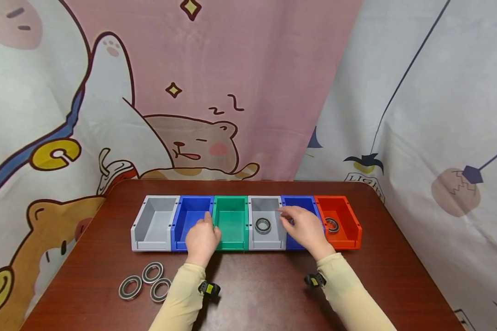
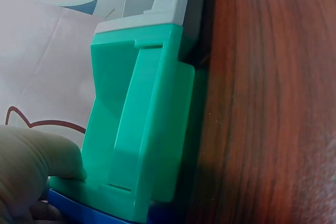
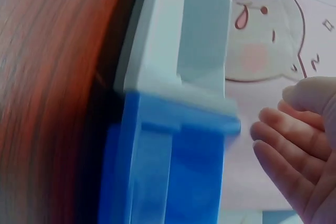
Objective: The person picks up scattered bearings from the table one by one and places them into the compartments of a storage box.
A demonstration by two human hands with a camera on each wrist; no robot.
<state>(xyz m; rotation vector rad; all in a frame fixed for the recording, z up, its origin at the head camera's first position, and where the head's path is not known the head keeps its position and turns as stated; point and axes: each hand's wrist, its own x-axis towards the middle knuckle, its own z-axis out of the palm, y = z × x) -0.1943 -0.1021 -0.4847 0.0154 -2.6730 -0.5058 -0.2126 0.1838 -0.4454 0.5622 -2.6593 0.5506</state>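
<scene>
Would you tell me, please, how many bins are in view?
6, in one row, left to right: grey bin, blue bin, green bin, second grey bin, second blue bin, red bin.

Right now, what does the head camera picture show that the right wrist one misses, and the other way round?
Only the head view shows the left hand, three loose bearings on the table, the red bin, and a bearing lying in that bin and in the grey bin right beside the green bin.

Only the right wrist view shows the inner side of the right hand, with nothing visible in its grasp.

Both show the right hand, table, that grey bin, part of the green one, and the sleeping bear on the cloth.
</scene>
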